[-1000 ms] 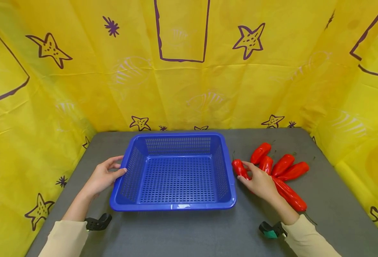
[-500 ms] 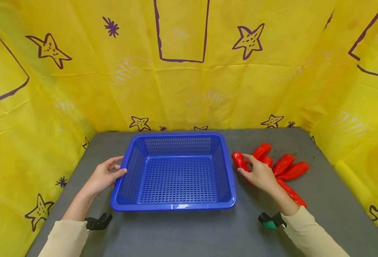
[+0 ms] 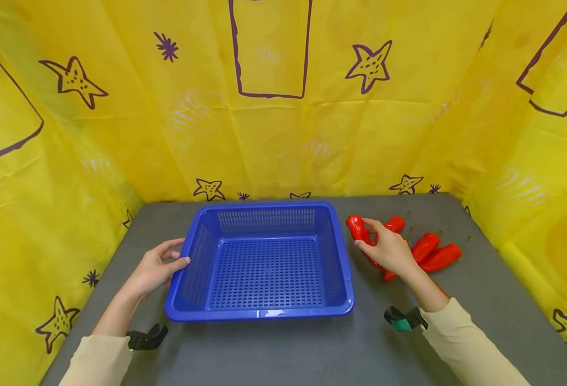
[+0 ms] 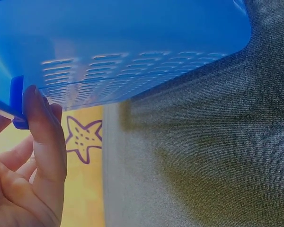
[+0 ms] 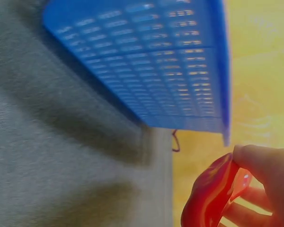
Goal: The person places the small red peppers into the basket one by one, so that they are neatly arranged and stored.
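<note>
My left hand (image 3: 153, 271) pinches the left rim of a blue plastic basket (image 3: 264, 314), thumb on top; the left wrist view shows its fingers (image 4: 45, 137) at the rim from outside. Just beyond the basket's right side, my right hand (image 3: 390, 249) holds a shiny red chili pepper (image 3: 357, 228) between thumb and fingers, its stem end pointing away from me. In the right wrist view the pepper (image 5: 208, 194) hangs beside the slotted basket wall (image 5: 146, 52). Only bare slotted floor shows inside the basket.
More red peppers (image 3: 441, 257) lie on the grey table (image 3: 283, 354) to the right, some partly hidden by my right hand and forearm. A yellow cloth (image 3: 274, 139) with starfish drawings stands around the back and sides. Each wrist wears a black strap (image 3: 148, 336).
My right hand has raised the pepper and carried it slightly farther from me, away from the other peppers. The left hand stays on the basket rim. The head view has tilted slightly.
</note>
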A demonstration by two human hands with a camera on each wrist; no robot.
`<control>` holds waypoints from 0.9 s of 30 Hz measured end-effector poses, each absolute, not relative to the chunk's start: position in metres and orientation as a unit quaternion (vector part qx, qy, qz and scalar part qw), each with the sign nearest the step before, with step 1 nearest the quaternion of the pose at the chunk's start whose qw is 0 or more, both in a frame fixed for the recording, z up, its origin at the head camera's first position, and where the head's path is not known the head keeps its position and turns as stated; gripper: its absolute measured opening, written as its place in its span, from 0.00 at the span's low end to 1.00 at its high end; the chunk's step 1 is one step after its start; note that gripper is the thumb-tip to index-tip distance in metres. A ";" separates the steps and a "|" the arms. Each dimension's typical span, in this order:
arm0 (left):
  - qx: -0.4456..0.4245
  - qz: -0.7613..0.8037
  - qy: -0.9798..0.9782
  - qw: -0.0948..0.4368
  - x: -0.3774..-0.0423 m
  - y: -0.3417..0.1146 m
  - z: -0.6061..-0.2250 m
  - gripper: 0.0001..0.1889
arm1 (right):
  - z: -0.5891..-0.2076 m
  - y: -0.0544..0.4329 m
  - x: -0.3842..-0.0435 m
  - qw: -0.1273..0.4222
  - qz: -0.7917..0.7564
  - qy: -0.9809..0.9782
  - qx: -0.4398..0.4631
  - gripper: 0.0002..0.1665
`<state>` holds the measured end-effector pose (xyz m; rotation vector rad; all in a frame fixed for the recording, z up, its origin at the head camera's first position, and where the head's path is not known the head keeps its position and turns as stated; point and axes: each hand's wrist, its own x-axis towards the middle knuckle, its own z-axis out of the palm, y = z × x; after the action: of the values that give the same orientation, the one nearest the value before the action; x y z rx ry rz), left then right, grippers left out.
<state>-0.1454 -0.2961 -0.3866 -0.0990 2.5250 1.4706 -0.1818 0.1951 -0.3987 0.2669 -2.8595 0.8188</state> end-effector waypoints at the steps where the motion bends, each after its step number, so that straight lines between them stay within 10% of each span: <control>1: -0.034 0.501 0.858 0.109 -0.145 -0.296 -0.387 0.35 | -0.396 0.194 -0.183 0.075 0.276 -0.954 0.089 0.34; 27: -0.031 0.509 0.853 0.110 -0.146 -0.297 -0.388 0.35 | -0.354 0.148 -0.207 0.021 0.307 -0.945 0.113 0.38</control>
<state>-0.1455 -0.2968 -0.3875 -0.0911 2.5070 1.4961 -0.2073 0.1482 -0.3544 0.3507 -2.9284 0.9521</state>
